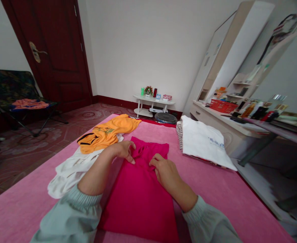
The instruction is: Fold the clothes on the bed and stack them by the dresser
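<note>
A magenta garment (140,192) lies folded lengthwise on the pink bedspread (214,189) in front of me. My left hand (123,150) rests on its upper left edge with the fingers curled down, pinching the cloth. My right hand (163,168) presses on the garment just right of the middle, fingers bent onto the fabric near the collar. Both sleeves are pale green.
An orange garment (110,131) lies over white clothes (69,168) to the left. A folded stack topped by a white shirt (204,141) sits at the right. A dresser (226,125) stands beyond the bed, a folding chair (16,98) by the dark red door (57,50).
</note>
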`<state>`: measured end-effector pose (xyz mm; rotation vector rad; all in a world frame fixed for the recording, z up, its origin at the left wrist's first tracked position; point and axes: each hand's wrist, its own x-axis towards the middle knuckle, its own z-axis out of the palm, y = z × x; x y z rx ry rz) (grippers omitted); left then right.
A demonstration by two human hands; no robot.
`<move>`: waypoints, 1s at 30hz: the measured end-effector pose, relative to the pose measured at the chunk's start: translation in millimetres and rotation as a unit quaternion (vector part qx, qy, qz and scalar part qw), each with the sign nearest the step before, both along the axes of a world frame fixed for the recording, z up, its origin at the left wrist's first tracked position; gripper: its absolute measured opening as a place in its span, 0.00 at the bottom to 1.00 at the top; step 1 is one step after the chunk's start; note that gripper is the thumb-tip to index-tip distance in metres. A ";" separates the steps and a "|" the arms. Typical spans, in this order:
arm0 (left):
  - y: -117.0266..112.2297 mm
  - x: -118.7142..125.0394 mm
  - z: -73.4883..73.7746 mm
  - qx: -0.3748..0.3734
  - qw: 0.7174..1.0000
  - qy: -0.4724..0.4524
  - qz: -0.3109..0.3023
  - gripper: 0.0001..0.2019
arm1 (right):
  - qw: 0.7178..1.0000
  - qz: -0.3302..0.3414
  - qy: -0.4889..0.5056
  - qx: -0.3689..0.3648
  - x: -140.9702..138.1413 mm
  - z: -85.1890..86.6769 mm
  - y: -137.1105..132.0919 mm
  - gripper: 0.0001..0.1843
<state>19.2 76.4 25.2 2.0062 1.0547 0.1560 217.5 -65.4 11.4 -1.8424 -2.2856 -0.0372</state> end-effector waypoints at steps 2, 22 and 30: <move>1.2 -0.8 0.7 0.034 0.999 0.015 -0.021 0.19 | 0.999 -0.031 0.015 0.002 1.1 -1.8 0.4 0.16; 20.8 -6.6 -15.7 0.143 0.989 -0.004 0.043 0.11 | 0.978 -0.033 0.200 0.038 10.6 -11.3 10.8 0.11; 24.6 13.0 -30.3 0.252 0.942 -0.066 0.210 0.11 | 0.796 -0.136 0.587 0.061 56.1 -38.5 51.9 0.13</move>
